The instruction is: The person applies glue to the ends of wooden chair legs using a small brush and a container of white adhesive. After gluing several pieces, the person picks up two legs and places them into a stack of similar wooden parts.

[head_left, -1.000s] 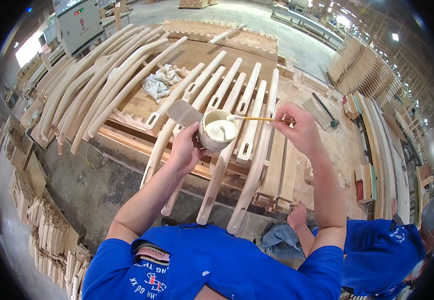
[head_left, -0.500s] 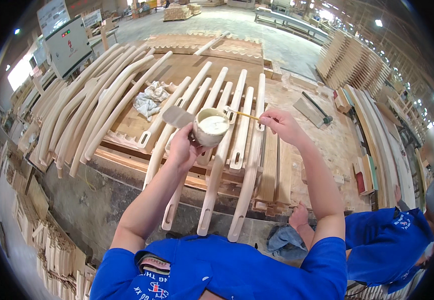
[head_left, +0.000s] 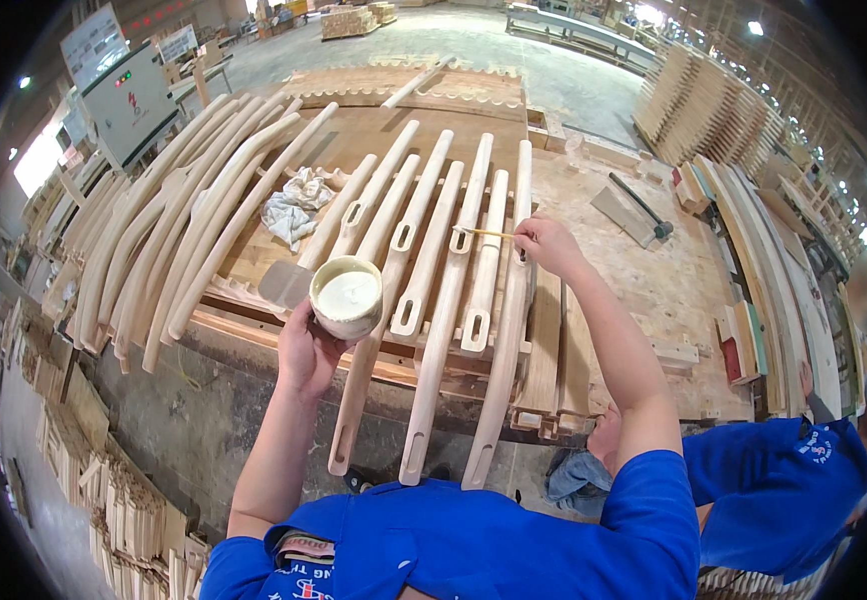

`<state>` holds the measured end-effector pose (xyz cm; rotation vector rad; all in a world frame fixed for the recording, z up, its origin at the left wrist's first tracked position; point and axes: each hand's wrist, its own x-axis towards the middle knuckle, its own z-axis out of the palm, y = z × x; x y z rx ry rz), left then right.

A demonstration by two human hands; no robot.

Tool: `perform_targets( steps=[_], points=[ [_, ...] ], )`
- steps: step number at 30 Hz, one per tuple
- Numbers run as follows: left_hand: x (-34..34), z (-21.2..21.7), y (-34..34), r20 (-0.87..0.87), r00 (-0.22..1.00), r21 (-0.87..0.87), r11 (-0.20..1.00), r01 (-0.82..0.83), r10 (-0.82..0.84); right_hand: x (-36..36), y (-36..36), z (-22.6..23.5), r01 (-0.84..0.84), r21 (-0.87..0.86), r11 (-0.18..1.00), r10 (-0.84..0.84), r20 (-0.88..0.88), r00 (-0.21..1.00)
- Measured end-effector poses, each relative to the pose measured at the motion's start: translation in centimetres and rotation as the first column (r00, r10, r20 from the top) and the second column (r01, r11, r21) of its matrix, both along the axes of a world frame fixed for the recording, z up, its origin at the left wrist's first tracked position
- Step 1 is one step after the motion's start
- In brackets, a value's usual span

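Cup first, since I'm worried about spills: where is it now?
In the head view, the cup is left of centre, in the left hand, left of the thin stick.

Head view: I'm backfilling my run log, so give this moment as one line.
left hand: holding cup, white liquid inside | right hand: holding brush, tip at slotted rail | rag: left of slotted rail

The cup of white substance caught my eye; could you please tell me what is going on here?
The person's left hand holds the cup of white substance. The right hand holds a thin stick, its whitened tip at a slot in one of several wooden pieces; whether it touches the wood is hard to tell. A crumpled cloth lies to their left.
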<state>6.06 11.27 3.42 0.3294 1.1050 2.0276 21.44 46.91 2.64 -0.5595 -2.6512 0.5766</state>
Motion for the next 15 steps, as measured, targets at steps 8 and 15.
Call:
perform_targets(
  steps=[8,15],
  points=[
    [-0.1,-0.7,-0.4,0.048,0.998,0.003,0.999,-0.044,0.044,-0.1,0.4,0.3,0.019,-0.012,1.0,-0.019,-0.005,1.0],
    [0.4,-0.3,0.0,0.047,0.998,-0.017,0.999,-0.05,0.051,-0.1,1.0,-0.1,0.026,-0.003,1.0,-0.027,-0.019,0.999]
  ],
)
